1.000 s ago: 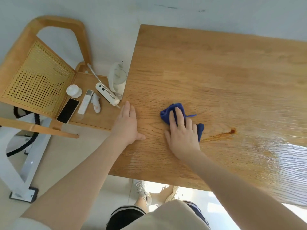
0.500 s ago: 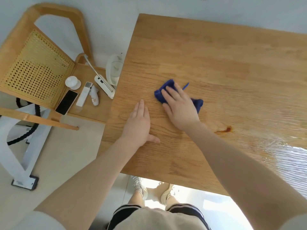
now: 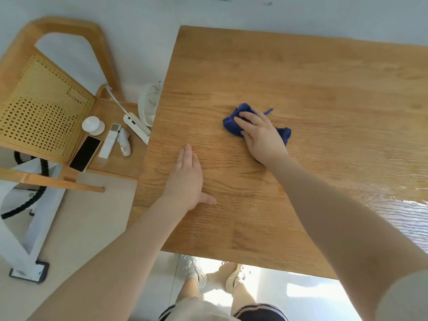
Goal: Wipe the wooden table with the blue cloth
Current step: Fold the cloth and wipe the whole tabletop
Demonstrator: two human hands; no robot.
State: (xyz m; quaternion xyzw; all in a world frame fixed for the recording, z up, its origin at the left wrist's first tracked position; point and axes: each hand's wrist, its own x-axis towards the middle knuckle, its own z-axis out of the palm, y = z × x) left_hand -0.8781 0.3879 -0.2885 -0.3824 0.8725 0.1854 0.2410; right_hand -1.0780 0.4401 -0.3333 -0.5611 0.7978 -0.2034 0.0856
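A crumpled blue cloth (image 3: 234,122) lies on the wooden table (image 3: 312,89), left of its middle. My right hand (image 3: 262,136) presses flat on top of the cloth, fingers pointing left, and covers its middle; cloth shows at both ends. My left hand (image 3: 187,177) rests flat on the bare wood near the table's left edge, fingers together, thumb out, holding nothing. It is apart from the cloth.
A wooden chair (image 3: 41,107) with a cane back stands left of the table. Its seat holds a phone (image 3: 85,153), a white remote (image 3: 109,140), a small white dish (image 3: 92,125) and other white items. A white frame (image 3: 25,228) stands on the floor. Glare marks the table's right side.
My right hand has swept the cloth away from me and a little left, up the table. My left hand slid in from the table's left edge onto the wood.
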